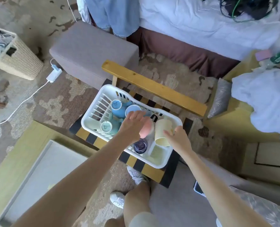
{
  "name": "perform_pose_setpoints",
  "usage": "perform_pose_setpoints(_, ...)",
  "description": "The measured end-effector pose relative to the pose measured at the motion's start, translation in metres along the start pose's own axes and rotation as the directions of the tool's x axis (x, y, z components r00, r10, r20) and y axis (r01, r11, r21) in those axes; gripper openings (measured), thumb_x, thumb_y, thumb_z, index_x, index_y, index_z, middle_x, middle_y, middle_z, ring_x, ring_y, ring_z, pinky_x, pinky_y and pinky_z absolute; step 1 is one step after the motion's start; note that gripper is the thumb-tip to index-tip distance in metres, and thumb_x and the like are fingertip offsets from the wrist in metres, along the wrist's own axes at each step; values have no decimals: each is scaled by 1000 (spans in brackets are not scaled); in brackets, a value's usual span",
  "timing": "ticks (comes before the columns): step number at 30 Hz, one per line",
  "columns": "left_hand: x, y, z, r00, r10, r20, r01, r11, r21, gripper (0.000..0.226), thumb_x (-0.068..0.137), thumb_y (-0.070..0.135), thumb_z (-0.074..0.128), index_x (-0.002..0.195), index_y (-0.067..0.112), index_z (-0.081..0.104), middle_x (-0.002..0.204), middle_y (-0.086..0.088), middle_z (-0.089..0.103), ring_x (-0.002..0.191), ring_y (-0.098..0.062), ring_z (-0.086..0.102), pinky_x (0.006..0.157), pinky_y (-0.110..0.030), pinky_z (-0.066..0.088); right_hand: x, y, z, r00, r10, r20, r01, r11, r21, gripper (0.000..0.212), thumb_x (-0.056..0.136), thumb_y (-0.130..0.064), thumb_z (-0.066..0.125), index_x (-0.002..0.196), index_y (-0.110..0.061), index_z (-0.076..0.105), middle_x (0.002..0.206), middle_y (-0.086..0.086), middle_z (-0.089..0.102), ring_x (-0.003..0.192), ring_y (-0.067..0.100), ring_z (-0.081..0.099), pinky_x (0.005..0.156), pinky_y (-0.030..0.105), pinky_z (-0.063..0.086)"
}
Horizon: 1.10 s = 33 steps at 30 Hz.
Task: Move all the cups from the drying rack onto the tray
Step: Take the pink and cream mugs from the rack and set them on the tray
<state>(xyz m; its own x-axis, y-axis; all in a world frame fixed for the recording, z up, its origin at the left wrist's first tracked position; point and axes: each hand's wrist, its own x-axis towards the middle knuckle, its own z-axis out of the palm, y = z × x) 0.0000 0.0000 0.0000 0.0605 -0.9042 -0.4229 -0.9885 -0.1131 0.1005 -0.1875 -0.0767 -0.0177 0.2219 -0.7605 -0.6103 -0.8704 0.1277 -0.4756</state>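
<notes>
A white drying rack (93, 118) sits on a yellow and black striped chair seat. It holds several cups: a blue cup (117, 106), a light blue cup (132, 109), a teal cup (107, 126), a pink cup (146, 129) and a dark purple cup (140, 146). My left hand (132, 123) reaches over the pink cup with fingers spread, touching it. My right hand (178, 136) grips a cream cup (163, 133), tilted on its side at the rack's right end. A grey tray (42, 174) lies at the lower left on a yellow-green surface.
The wooden chair back (154, 86) runs behind the rack. A grey ottoman (90, 48) stands behind, a wicker basket (19, 63) at far left, a charger and cable (54, 76) on the carpet. My white shoes (136, 175) are below the chair. A phone (198, 188) lies at right.
</notes>
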Motion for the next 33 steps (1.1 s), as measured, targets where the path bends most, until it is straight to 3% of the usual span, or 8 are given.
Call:
perform_pose_setpoints(4, 22, -4, 3, 996, 19, 92, -32, 989, 145, 91, 79, 31, 75, 152, 23, 21, 155, -4, 30, 144, -28, 28, 121, -45, 13, 13, -4, 10, 988, 153, 23, -152, 987, -42, 92, 83, -68, 55, 146, -7, 29, 136, 14, 48, 117, 31, 55, 91, 42, 51)
perform_pose_setpoints(10, 42, -13, 11, 982, 68, 175, -121, 943, 309, 106, 70, 45, 80, 150, 16, 17, 147, -9, 39, 132, -31, 41, 116, -46, 22, 32, -7, 26, 980, 197, -37, -201, 959, -199, 107, 70, -80, 55, 146, -9, 30, 135, 14, 42, 122, 29, 46, 85, 36, 45)
perform_pose_setpoints(15, 47, -19, 18, 977, 160, 140, -195, 935, 295, 93, 77, 34, 74, 148, 14, 18, 138, -10, 44, 120, -30, 49, 108, -40, 32, 40, -13, 34, 984, 171, -52, -178, 936, -304, 106, 79, -76, 50, 149, -1, 21, 141, 19, 43, 130, 34, 40, 90, 39, 48)
perform_pose_setpoints(20, 43, -28, 18, 983, 179, 32, -182, 972, 150, 86, 73, 39, 76, 141, 18, 29, 131, -7, 47, 114, -28, 50, 101, -38, 40, 45, -12, 30, 981, 189, -34, -190, 935, -299, 106, 81, -74, 50, 152, -3, 15, 141, 19, 46, 131, 34, 41, 87, 37, 49)
perform_pose_setpoints(23, 39, -35, 15, 988, 152, -34, -149, 986, 69, 88, 69, 45, 77, 139, 19, 32, 130, -6, 48, 115, -28, 50, 99, -39, 42, 49, -14, 28, 974, 221, -44, -224, 921, -320, 109, 74, -80, 51, 148, -5, 24, 138, 17, 48, 125, 32, 47, 77, 34, 42)
perform_pose_setpoints(27, 28, -45, 14, 995, 40, -96, -57, 982, -179, 92, 62, 49, 81, 136, 25, 33, 129, 0, 48, 113, -25, 50, 94, -39, 44, 53, -16, 29, 968, 245, -57, -250, 915, -315, 109, 68, -82, 56, 143, -6, 34, 134, 14, 51, 127, 30, 46, 81, 33, 44)
perform_pose_setpoints(30, 20, -53, 13, 992, -86, -95, 36, 898, -438, 96, 57, 49, 85, 134, 30, 31, 128, 5, 49, 113, -20, 50, 93, -40, 47, 51, -17, 31, 963, 260, -77, -271, 925, -267, 103, 68, -77, 62, 140, -8, 38, 133, 14, 50, 124, 30, 48, 84, 34, 47)
perform_pose_setpoints(33, 14, -58, 12, 978, -201, -58, 116, 751, -650, 96, 54, 47, 88, 131, 34, 32, 121, 11, 49, 110, -17, 50, 87, -37, 48, 47, -16, 29, 961, 265, -81, -276, 939, -207, 103, 67, -74, 65, 142, -10, 37, 134, 15, 45, 115, 29, 52, 71, 30, 43)
